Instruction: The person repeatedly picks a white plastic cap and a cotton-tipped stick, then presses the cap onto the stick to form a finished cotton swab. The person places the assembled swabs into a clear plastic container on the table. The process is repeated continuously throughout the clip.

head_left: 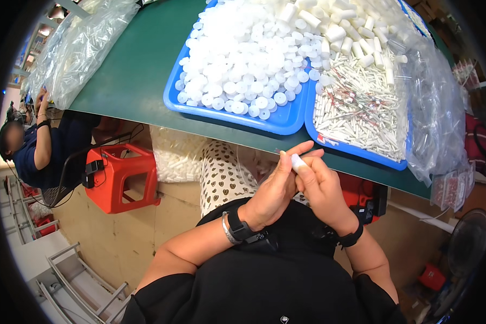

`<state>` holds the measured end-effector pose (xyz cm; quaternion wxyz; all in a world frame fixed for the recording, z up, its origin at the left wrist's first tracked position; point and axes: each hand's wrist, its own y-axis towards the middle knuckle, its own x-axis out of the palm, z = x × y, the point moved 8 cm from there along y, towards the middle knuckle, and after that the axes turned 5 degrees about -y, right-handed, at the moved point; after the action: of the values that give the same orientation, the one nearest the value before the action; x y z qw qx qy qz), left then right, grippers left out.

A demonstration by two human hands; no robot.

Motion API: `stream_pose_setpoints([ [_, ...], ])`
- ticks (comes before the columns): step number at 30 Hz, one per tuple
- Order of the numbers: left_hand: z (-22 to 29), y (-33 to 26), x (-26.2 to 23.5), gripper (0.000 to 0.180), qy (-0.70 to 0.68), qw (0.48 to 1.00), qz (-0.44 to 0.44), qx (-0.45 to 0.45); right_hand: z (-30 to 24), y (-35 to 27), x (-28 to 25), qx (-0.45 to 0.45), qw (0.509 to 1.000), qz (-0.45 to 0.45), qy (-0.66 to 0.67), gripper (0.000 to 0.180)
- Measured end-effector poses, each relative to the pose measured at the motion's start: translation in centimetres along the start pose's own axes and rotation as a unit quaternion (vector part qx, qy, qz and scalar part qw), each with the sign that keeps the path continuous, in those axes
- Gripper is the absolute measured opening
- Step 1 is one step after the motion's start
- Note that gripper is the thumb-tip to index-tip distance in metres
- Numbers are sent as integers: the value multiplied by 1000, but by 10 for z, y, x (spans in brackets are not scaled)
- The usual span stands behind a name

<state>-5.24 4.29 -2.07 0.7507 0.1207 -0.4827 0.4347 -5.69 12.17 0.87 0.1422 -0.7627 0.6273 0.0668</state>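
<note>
Both my hands are close together over my lap, just in front of the table edge. My right hand (325, 190) pinches a short white plastic cylinder (297, 162) between thumb and fingers, its end tilted up. Right beside it, touching or nearly so, is my left hand (271, 195), with thumb raised and fingers reaching behind the cylinder. Something tiny may sit at the left thumb tip; it is too small to make out. Beyond my hands, a blue tray (243, 123) holds a heap of translucent white discs (237, 81). Another blue tray (356, 155) carries thin white sticks (356, 116).
White cylinders (356, 32) are piled at the back right, beside clear plastic bags (434, 102). The green table (129, 75) bears more plastic film (86, 48). Left of me are a red stool (127, 178), a bag of white parts (178, 154) and a seated person (51, 140).
</note>
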Motion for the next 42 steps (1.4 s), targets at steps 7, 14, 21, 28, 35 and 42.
stream_pose_setpoints([
  [7, 7, -3, -6, 66, -16, 999, 11, -25, 21, -8, 22, 217, 904, -148, 337, 44],
  [14, -2, -9, -21, 62, 143, 985, 49, 81, 14, -4, 25, 55, 994, -33, 92, 43],
  [21, 9, -11, -17, 67, 76, 995, 59, 27, 29, -3, 35, 207, 922, -107, 311, 46],
  [28, 11, -14, -20, 61, 107, 991, 74, 30, 38, -11, 47, 274, 878, -164, 357, 46],
  [35, -42, -32, -72, 54, -3, 976, 192, -103, 45, -3, 46, 26, 986, -86, -143, 35],
  [42, -13, -45, -124, 41, 3, 929, 358, -89, 83, 9, 47, 42, 889, -158, -428, 48],
])
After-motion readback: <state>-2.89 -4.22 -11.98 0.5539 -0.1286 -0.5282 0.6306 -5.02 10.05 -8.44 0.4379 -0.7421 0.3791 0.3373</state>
